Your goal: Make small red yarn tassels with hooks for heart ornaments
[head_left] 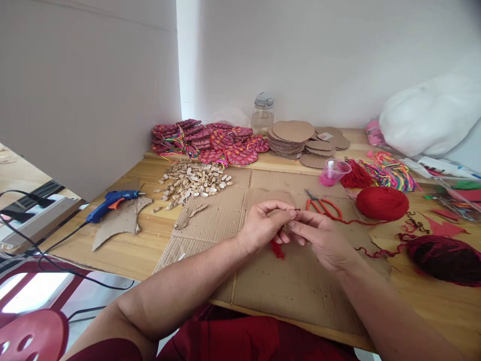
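Both hands meet above the cardboard sheet (278, 286), fingertips pinched together. A small red yarn tassel (277, 249) hangs below the fingers of my left hand (263, 225), which is closed. My right hand (326, 240) is closed too, its thumb and forefinger at the same spot. A short dark strand (297, 209) sticks up between the fingertips; the rest of it is hidden. Just beyond my right hand lie orange-handled scissors (325, 208), blades parted. A red yarn ball (382, 203) sits to their right, its loose strand running towards the scissors.
Peanut shells (199, 183) are heaped left of centre, near a blue glue gun (112, 203) on scrap cardboard. Decorated red pieces (225, 143), cardboard discs (293, 133) and a bottle (263, 113) line the back. A pink-stained cup (334, 173) and dark red yarn (445, 260) are at right.
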Demonstrator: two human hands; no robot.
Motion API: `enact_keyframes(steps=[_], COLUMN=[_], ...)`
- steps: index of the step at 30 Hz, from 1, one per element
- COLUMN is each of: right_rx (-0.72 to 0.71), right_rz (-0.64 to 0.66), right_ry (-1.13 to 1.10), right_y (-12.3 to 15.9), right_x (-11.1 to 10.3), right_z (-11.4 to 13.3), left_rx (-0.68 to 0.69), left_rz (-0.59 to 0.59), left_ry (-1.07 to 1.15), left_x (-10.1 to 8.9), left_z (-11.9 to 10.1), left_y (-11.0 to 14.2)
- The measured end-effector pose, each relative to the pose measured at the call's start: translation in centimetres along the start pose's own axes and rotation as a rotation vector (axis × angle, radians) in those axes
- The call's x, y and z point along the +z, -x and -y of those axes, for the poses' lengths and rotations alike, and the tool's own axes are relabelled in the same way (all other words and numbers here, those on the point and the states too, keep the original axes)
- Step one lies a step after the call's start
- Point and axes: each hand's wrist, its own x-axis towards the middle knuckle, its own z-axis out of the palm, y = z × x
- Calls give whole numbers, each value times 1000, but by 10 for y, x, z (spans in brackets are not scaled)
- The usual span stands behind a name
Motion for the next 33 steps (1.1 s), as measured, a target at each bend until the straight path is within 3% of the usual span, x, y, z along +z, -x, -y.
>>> enact_keyframes(steps=[3, 11, 23, 27, 30, 33], right_rx=[5, 5, -25, -148, -242, -164], right_rz=[-34, -318, -336, -428, -586, -619], right_ry=[-109, -241, -193, 152, 734, 1194], right_y=[0, -5, -5, -10, -15, -20], right_x=[5, -2, -2, -22, -48, -67], right_z=[-3, -3, -2, 0, -1, -3], left_rx=[-4, -39, -34, -20, -45, -58], left_rz=[22, 59, -27, -53, -58, -57], left_ry=[-2, 14, -73, -50, -12, 11], left_x=[0, -2, -2, -2, -3, -4], left_z=[3, 1, 0, 0, 1, 2], left_y=[0, -2, -3, -5, -7, -8])
